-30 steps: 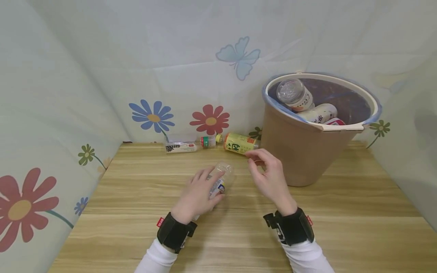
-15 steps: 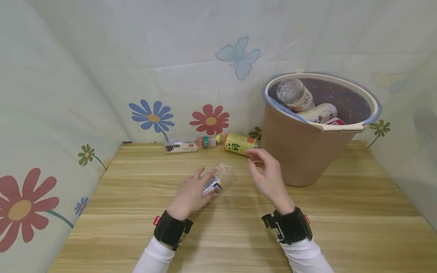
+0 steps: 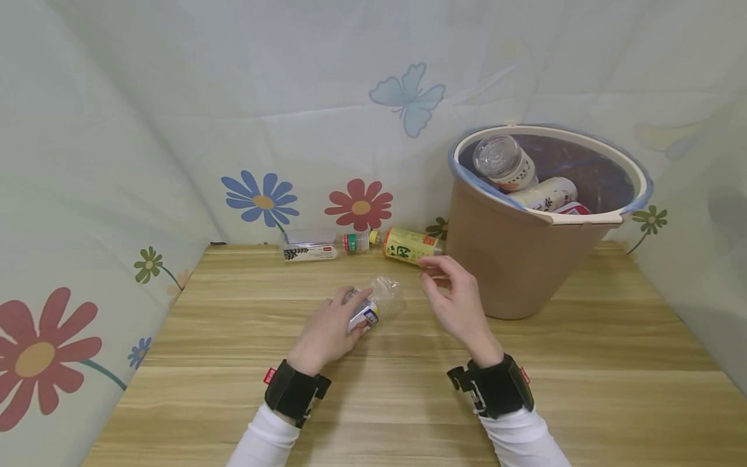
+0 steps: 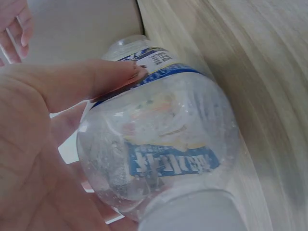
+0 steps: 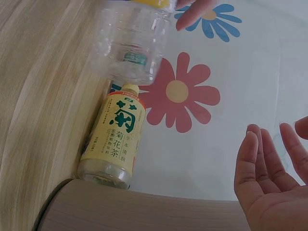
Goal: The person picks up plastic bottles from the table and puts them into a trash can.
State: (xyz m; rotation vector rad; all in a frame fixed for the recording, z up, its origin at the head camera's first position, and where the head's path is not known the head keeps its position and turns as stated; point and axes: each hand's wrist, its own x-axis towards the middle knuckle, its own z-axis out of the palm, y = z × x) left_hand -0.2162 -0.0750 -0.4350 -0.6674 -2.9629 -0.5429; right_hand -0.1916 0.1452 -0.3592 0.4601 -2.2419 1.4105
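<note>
My left hand [image 3: 329,329] grips a clear plastic bottle [image 3: 386,295] with a blue and white label, low over the wooden table. In the left wrist view the thumb presses on the label of this bottle [image 4: 163,139], and its pale cap [image 4: 192,211] points back towards the wrist. Fingers behind the bottle are partly hidden. To the right, my right hand [image 3: 458,301] hovers with fingers loosely bent, holding nothing. A bottle with a yellow label [image 3: 410,245] lies just beyond the right fingertips; the right wrist view shows this yellow-labelled bottle [image 5: 115,130] against the bin.
At the back right stands a brown bin [image 3: 496,259] with a liner, holding several containers, among them a clear jar [image 3: 503,162]. Along the back wall lie a clear bottle with a white label [image 3: 309,251] and a small green-labelled bottle [image 3: 356,242].
My left hand has shifted slightly left and back on the bottle, whose clear base and label now show more. The right hand has barely moved.
</note>
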